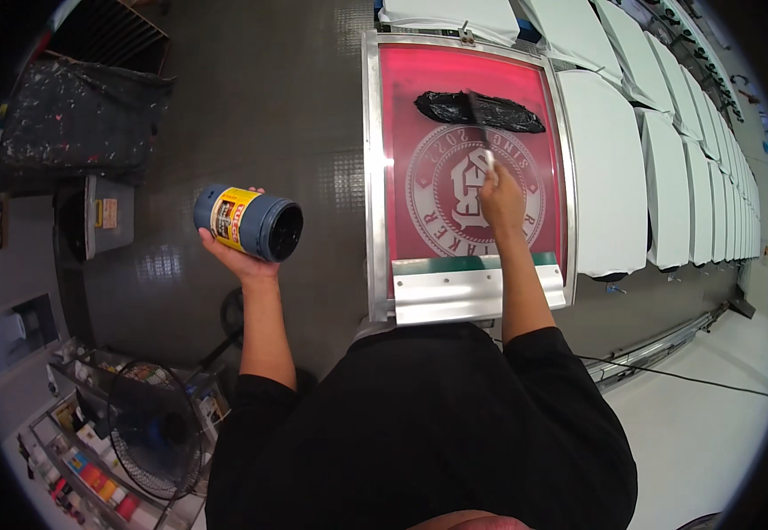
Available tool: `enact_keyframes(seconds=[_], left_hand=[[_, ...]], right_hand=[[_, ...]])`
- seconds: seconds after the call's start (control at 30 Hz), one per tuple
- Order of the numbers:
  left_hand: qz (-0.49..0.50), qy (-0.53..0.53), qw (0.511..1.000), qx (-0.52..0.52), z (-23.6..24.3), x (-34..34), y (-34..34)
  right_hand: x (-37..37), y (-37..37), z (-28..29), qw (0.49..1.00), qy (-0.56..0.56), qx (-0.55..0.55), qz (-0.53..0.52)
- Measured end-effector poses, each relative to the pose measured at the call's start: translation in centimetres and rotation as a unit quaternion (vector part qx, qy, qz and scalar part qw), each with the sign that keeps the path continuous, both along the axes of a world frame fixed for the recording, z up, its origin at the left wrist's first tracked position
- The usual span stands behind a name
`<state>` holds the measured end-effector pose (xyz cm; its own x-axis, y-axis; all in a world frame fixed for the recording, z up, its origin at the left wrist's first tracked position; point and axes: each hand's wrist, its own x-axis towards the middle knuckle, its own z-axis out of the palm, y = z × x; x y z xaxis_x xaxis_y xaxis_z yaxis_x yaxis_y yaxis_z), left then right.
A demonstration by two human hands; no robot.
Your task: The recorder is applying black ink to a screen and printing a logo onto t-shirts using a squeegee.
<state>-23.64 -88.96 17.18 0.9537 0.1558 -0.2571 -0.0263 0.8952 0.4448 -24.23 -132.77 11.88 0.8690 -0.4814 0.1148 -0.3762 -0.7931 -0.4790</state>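
Note:
My left hand (241, 263) is wrapped round a dark blue ink tub (262, 216) with a yellow label. The tub is tipped on its side, its dark mouth facing right. In my right hand (501, 203) is an ink spatula (483, 137), blurred by motion, its blade reaching over a long smear of black ink (515, 118). The ink lies across the far part of a red printing screen (399, 75) with a round emblem. A metal frame (374, 159) surrounds the screen. Along its near end rests a squeegee (444, 296) with a silver holder and green blade.
Rows of white shirts on boards (603, 168) run off to the right of the screen. A black fan (156, 428) and a shelf with bottles (92, 477) stand at lower left. A dark cloth (83, 124) hangs at upper left, above a grey bin (108, 234).

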Motion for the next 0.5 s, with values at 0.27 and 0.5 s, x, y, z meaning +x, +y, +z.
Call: enact_keyframes(seconds=[0.27,0.5], left_hand=[[-0.002,0.024,0.999,0.038,0.2,-0.1,0.9],[-0.048,0.009,0.999,0.017,0.0,1.0,-1.6]], right_hand=[[-0.5,6.7,2.0,0.989,0.014,-0.065,0.131],[-2.1,0.8,1.3,0.990,0.024,-0.127,0.062]])
